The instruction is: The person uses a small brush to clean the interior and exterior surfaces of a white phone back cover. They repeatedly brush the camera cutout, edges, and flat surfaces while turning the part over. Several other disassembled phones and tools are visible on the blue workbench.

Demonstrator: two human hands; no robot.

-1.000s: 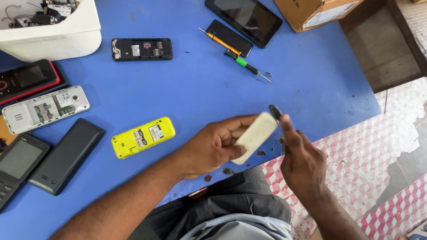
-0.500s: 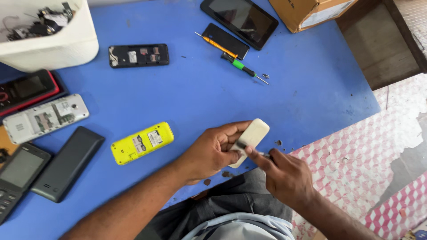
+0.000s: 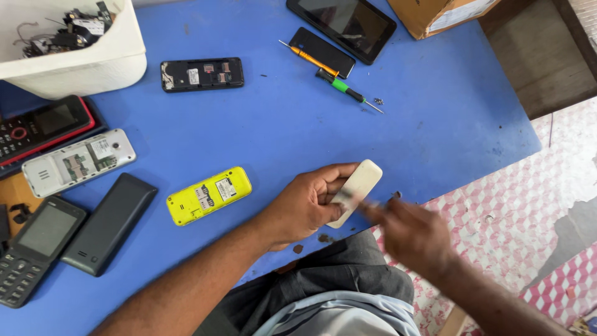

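Blue surface (image 3: 435, 143) spreads under both hands. Left hand (image 3: 305, 205) is curled around a white phone shell (image 3: 356, 190), thumb on top. Right hand (image 3: 410, 233), blurred, has fingertips at the shell's lower edge; its grip is unclear. Just left of the left hand lies a yellow phone (image 3: 208, 195), back open; beyond it, screwdrivers (image 3: 339, 84).

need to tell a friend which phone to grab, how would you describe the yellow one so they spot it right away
Start at the blue table and find the left hand near its front edge. Just beside that hand lies the yellow phone, back cover off with its insides showing. It is the only bright yellow handset; its neighbours are black, grey or red.
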